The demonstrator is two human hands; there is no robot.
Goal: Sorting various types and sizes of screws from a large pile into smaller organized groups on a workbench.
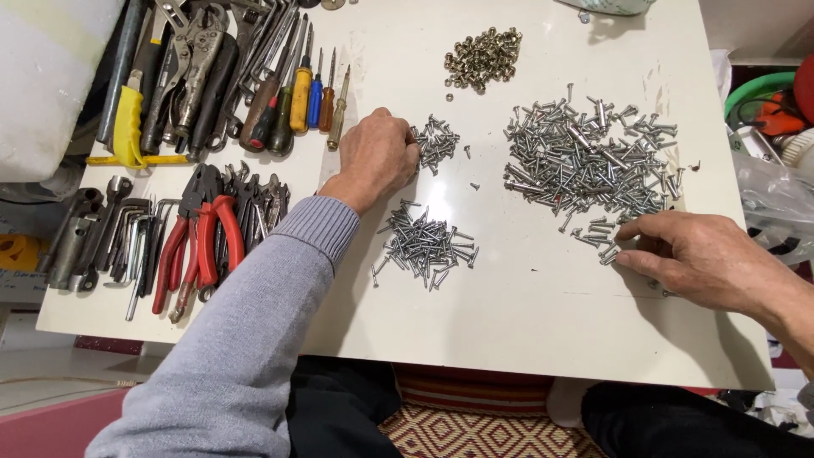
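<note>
Left hand (376, 159) rested knuckles-up on the white table (526, 314), fingers curled and pressed together at the left edge of a small pile of silver screws (437, 142); whether a screw sat pinched under them could not be told. Right hand (699, 257) lay flat at the near right, fingers (638, 259) loosely spread, tips touching loose screws at the near edge of the big heap of silver screws (585, 161). Between the two hands, nearer the body, lay a medium pile of screws (426, 246), apart from both hands. Far from the body, a cluster of brass-coloured nuts (483, 58) sat beyond the small pile. Along the left side of the table lay a row of screwdrivers (305, 93) with yellow, blue, red and wooden handles, locking pliers (197, 64) beside them, a yellow-handled tool (127, 127) further left, and nearer the body red-handled pliers (199, 242) next to hex keys (140, 237). Grey sleeve (246, 331) covered the left forearm. Off the right edge of the table, a green bowl (757, 87) and a clear plastic bag (776, 199).
</note>
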